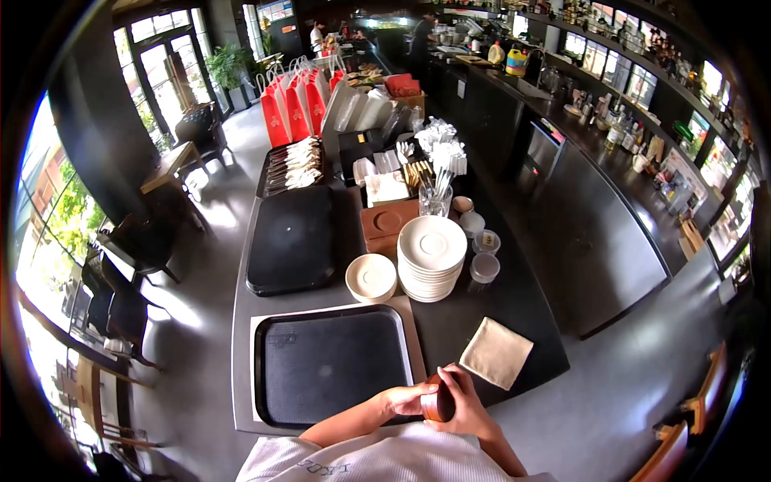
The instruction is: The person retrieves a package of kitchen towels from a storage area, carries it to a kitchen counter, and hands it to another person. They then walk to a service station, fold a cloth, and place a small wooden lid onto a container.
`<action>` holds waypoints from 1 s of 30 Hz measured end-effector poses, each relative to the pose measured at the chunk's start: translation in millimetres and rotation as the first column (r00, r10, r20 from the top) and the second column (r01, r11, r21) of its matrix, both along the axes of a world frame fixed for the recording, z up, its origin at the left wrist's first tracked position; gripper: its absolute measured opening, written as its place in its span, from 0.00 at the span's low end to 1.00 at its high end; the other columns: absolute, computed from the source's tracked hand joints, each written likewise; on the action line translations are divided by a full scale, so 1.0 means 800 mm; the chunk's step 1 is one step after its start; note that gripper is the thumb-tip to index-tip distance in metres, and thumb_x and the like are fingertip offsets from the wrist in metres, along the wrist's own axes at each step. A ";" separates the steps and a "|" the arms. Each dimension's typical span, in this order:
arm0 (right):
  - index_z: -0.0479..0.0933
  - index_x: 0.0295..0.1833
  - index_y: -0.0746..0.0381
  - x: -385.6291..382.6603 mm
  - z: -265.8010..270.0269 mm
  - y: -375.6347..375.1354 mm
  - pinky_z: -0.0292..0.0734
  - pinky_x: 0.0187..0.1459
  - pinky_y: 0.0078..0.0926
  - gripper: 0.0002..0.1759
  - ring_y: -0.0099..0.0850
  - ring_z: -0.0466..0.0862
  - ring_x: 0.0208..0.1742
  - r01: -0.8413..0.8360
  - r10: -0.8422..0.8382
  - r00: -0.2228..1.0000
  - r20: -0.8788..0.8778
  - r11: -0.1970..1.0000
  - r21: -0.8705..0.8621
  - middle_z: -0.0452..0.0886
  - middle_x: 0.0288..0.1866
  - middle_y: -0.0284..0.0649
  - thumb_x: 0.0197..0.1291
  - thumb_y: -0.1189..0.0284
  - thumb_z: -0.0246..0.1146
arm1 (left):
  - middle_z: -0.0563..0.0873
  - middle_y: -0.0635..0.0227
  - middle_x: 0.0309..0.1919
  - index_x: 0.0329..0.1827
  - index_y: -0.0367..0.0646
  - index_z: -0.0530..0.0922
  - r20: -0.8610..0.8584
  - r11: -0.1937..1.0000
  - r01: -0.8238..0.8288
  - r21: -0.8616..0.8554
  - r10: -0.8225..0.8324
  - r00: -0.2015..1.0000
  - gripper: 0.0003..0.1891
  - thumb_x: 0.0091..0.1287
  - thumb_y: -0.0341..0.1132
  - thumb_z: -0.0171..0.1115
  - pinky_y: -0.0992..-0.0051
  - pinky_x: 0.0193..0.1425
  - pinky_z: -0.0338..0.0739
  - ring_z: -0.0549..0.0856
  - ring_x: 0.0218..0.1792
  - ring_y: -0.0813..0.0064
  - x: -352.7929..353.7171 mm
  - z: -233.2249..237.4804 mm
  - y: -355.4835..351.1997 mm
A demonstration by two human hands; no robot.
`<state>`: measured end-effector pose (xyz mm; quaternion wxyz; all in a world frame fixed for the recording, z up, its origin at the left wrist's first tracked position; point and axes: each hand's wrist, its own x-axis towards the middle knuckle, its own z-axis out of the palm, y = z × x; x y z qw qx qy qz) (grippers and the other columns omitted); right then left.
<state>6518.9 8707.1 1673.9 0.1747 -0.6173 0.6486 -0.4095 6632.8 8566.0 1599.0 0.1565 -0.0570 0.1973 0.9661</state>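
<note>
Close to my body, at the counter's front edge, my left hand [408,399] and my right hand [466,404] are both closed around a reddish-brown rounded object [438,402]. What exactly it is, I cannot make out, as my fingers cover part of it. To the left of my hands lies a black tray [329,365] with nothing on it. A folded beige cloth [496,353] rests on the dark counter just beyond my right hand. Past the tray stand a tall stack of white saucers [433,245] and a shorter stack of cream saucers [371,279].
Stacked black trays [291,241], wrapped cutlery [295,165], a brown wooden holder [389,225], a glass of utensils [434,197] and small clear cups [485,269] stand farther back. Red and white bags [295,108] are behind them. Two people [422,40] [316,38] are in the far background.
</note>
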 end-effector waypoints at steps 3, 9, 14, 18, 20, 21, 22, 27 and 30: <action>0.55 0.70 0.61 -0.010 0.001 -0.009 0.63 0.63 0.43 0.57 0.52 0.62 0.64 -0.119 0.121 0.992 -0.033 0.992 0.042 0.57 0.63 0.52 0.33 0.60 0.76 | 0.70 0.64 0.62 0.69 0.50 0.60 -0.001 0.994 -0.108 0.013 0.108 0.994 0.37 0.59 0.48 0.67 0.61 0.66 0.66 0.70 0.64 0.66 0.015 0.012 0.006; 0.47 0.75 0.52 -0.049 0.000 -0.039 0.48 0.66 0.59 0.62 0.58 0.53 0.70 -0.318 0.332 0.941 -0.067 0.935 0.158 0.50 0.70 0.52 0.36 0.46 0.72 | 0.63 0.64 0.68 0.72 0.51 0.56 -0.032 0.912 -0.409 -0.017 0.408 0.912 0.41 0.59 0.50 0.66 0.59 0.71 0.59 0.65 0.67 0.63 0.002 0.036 0.018; 0.45 0.75 0.58 -0.083 -0.025 -0.047 0.43 0.69 0.59 0.57 0.59 0.42 0.74 -0.170 0.171 0.985 -0.020 0.984 0.050 0.42 0.75 0.54 0.48 0.37 0.61 | 0.55 0.54 0.68 0.73 0.46 0.40 -0.327 0.518 -0.569 -0.638 0.486 0.810 0.51 0.57 0.50 0.68 0.63 0.69 0.58 0.61 0.68 0.60 -0.040 0.020 0.007; 0.49 0.72 0.64 -0.097 -0.050 -0.038 0.51 0.69 0.52 0.47 0.58 0.50 0.72 -0.088 0.091 0.996 0.028 0.993 -0.073 0.49 0.72 0.57 0.57 0.49 0.61 | 0.63 0.45 0.56 0.64 0.38 0.56 -0.600 -0.427 -0.431 -0.795 0.449 0.662 0.51 0.41 0.49 0.77 0.59 0.64 0.64 0.65 0.61 0.48 -0.085 -0.006 0.018; 0.53 0.70 0.65 -0.107 -0.049 -0.042 0.56 0.67 0.48 0.43 0.57 0.55 0.71 -0.079 0.080 0.997 0.013 0.993 -0.090 0.52 0.71 0.58 0.57 0.57 0.64 | 0.62 0.42 0.57 0.63 0.38 0.56 -0.686 -0.568 -0.421 -0.707 0.405 0.604 0.50 0.40 0.48 0.77 0.56 0.62 0.67 0.66 0.59 0.43 -0.111 -0.013 0.018; 0.54 0.70 0.65 -0.111 -0.047 -0.046 0.58 0.67 0.45 0.41 0.55 0.58 0.70 -0.070 0.070 0.998 -0.005 0.993 -0.094 0.54 0.70 0.57 0.57 0.58 0.64 | 0.62 0.42 0.57 0.63 0.38 0.57 -0.713 -0.596 -0.428 -0.680 0.401 0.575 0.50 0.40 0.47 0.77 0.55 0.62 0.67 0.66 0.58 0.42 -0.121 -0.016 0.016; 0.55 0.70 0.65 -0.115 -0.043 -0.050 0.59 0.66 0.44 0.40 0.55 0.59 0.69 -0.061 0.058 0.998 -0.037 0.994 -0.086 0.54 0.70 0.57 0.57 0.59 0.64 | 0.61 0.42 0.57 0.62 0.38 0.57 -0.728 -0.632 -0.412 -0.656 0.388 0.565 0.49 0.40 0.46 0.77 0.55 0.61 0.69 0.67 0.58 0.42 -0.129 -0.018 0.012; 0.60 0.68 0.63 -0.133 -0.061 -0.074 0.64 0.65 0.41 0.35 0.52 0.64 0.67 -0.007 0.003 0.999 -0.035 0.994 -0.111 0.59 0.68 0.56 0.57 0.65 0.63 | 0.61 0.45 0.58 0.61 0.40 0.58 -0.767 -0.671 -0.395 -0.628 0.447 0.460 0.46 0.41 0.41 0.77 0.56 0.62 0.68 0.67 0.58 0.44 -0.151 -0.050 0.008; 0.62 0.66 0.62 -0.131 -0.070 -0.094 0.66 0.63 0.41 0.33 0.52 0.66 0.65 0.007 -0.015 0.998 -0.060 0.992 -0.126 0.61 0.66 0.57 0.56 0.65 0.63 | 0.64 0.50 0.58 0.61 0.42 0.62 -0.802 -0.705 -0.406 -0.581 0.409 0.436 0.41 0.43 0.39 0.75 0.56 0.63 0.66 0.64 0.60 0.46 -0.155 -0.059 0.005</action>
